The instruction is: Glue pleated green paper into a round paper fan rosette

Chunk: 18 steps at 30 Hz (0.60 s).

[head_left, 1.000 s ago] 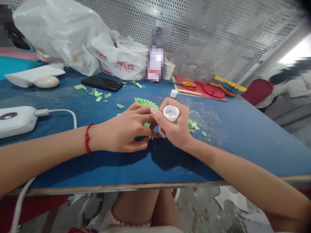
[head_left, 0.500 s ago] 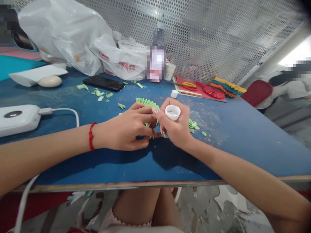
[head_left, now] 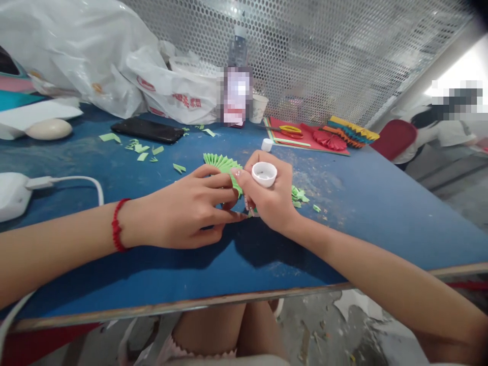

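Observation:
A green pleated paper fan (head_left: 222, 163) lies on the blue table, partly under my left hand (head_left: 190, 206), whose fingers curl over it and hold it down. My right hand (head_left: 272, 195) is closed around a glue bottle (head_left: 264, 174), turned so its round white base faces up. Its tip points down beside the fan, near my left fingertips, mostly hidden by my fingers. A small white cap (head_left: 267, 145) stands on the table just beyond my right hand. Green paper scraps (head_left: 300, 195) lie to the right of it.
More scraps (head_left: 137, 147) lie at the left near a black phone (head_left: 147, 130). White plastic bags (head_left: 183, 94), a propped phone (head_left: 236, 96) and a paper cup (head_left: 259, 107) stand at the back. Yellow-handled scissors (head_left: 292, 131) rest on red paper; folded fans (head_left: 353, 131) lie right.
The camera view has shifted slightly, so the table items sit further left. Both hands stay close together at the fan, and more of its green pleats shows between them.

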{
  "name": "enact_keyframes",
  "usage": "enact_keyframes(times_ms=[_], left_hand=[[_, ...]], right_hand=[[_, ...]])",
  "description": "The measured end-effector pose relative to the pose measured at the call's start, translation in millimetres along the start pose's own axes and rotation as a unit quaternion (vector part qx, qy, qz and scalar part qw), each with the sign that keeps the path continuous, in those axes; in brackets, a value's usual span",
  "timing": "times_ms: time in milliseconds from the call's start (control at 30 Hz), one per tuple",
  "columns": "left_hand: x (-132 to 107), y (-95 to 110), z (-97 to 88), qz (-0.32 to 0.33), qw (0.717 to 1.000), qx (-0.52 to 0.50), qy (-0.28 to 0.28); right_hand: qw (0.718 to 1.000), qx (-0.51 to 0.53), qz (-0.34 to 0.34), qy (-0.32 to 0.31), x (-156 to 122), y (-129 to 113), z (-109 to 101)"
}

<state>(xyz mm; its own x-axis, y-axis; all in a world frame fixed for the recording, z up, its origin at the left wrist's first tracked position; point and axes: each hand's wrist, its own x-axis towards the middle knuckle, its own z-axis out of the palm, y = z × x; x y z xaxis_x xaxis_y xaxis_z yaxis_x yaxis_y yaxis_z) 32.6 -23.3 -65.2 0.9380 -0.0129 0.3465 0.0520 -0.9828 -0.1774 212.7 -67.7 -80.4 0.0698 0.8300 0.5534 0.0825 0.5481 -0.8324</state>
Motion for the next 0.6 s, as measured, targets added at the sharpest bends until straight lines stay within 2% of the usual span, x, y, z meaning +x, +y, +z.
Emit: enact_keyframes(times_ms=[100,300,600], left_hand=[[-0.2,0.1,0.4,-0.001,1.0,0.01,-0.006],[-2.4,0.2,-0.1,0.025,0.999,0.03,0.017],[-3.2,-0.8,1.6,0.015,1.0,0.008,0.01]], right_hand=[[1.0,-0.011,-0.01,0.006,1.3,1.4,-1.5],[1.0,0.014,0.001,-0.01,-2.4,-1.8,0.2],[1.0,0.016,0.015,-0.002,-1.0,-2.3,0.0]])
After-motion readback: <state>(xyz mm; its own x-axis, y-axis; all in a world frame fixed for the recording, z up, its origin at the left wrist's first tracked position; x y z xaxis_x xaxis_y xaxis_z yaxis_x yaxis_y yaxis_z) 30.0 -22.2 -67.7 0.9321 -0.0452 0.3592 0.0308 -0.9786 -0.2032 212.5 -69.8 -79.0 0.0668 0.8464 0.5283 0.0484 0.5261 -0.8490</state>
